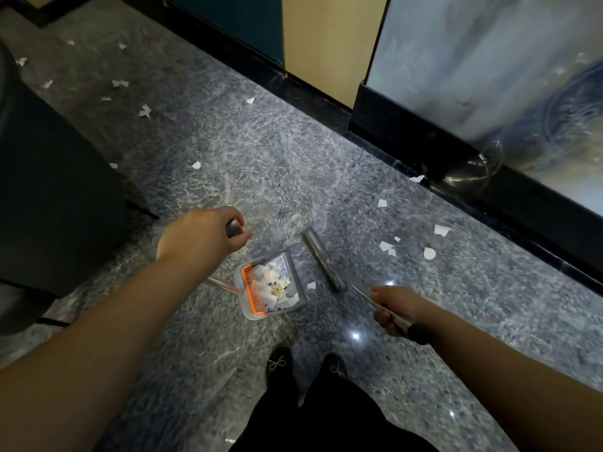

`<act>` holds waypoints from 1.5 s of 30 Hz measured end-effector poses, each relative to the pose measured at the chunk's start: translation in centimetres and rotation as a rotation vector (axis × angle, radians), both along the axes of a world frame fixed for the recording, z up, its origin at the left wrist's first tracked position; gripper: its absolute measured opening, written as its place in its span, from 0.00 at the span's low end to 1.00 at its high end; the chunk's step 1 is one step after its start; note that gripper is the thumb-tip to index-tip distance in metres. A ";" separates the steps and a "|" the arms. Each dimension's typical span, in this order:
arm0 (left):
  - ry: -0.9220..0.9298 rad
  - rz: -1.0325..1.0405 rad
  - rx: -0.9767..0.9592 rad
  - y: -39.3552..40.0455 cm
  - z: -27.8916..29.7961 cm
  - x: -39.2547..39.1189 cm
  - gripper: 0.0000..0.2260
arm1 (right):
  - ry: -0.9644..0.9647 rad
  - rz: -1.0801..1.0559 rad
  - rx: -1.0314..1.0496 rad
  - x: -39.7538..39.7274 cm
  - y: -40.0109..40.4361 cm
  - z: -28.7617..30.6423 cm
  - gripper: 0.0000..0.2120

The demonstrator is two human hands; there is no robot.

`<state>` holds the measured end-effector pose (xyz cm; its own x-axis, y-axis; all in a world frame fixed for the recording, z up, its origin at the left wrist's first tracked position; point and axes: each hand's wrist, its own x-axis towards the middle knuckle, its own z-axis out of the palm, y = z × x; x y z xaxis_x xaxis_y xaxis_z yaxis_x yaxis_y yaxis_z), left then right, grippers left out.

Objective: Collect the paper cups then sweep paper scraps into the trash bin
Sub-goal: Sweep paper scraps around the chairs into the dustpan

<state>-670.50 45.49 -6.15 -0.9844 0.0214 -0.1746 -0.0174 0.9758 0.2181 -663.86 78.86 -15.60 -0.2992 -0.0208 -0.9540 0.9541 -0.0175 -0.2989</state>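
**Q:** Head view — what do the hands hold?

**A:** The left hand (pixel 202 233) is curled round the grey top of the dustpan handle (pixel 233 227); its thin shaft runs down to the dustpan (pixel 270 285), which stands on the speckled stone floor (pixel 261 158) just ahead of the person's black shoes (pixel 280 367). The right hand (pixel 393 308) grips the metal broom shaft (pixel 365 296), fingers wrapped round it; the broom head (pixel 323 259) rests on the floor just right of the pan's open mouth.

**Q:** How much of the task appears done?

**A:** The pan already holds a heap of white paper scraps (pixel 277 287) against its orange comb (pixel 249 288), so sweeping seems well under way. No paper cups are visible on the floor, which suggests that part is finished. A trash bin cannot be identified with certainty.

**Q:** What remains?

**A:** One scrap (pixel 311 285) lies between pan and broom head. A cluster (pixel 388 247) and a round white disc (pixel 429 253) lie to the right, near the dark skirting (pixel 408 138). More scraps (pixel 144 110) are scattered at far left, well apart. These need collecting, then the pan emptying.
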 end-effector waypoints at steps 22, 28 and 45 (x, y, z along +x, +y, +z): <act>0.033 0.011 0.089 -2.2 -2.3 2.8 0.11 | -0.098 0.267 0.130 3.7 -7.7 -3.5 0.11; 0.065 -0.009 0.066 -2.2 -2.1 2.8 0.11 | -0.068 0.309 0.055 4.8 -9.1 -2.6 0.11; 0.046 -0.081 0.195 0.2 -0.2 -0.8 0.10 | 0.021 -0.082 0.052 5.6 -2.7 0.8 0.19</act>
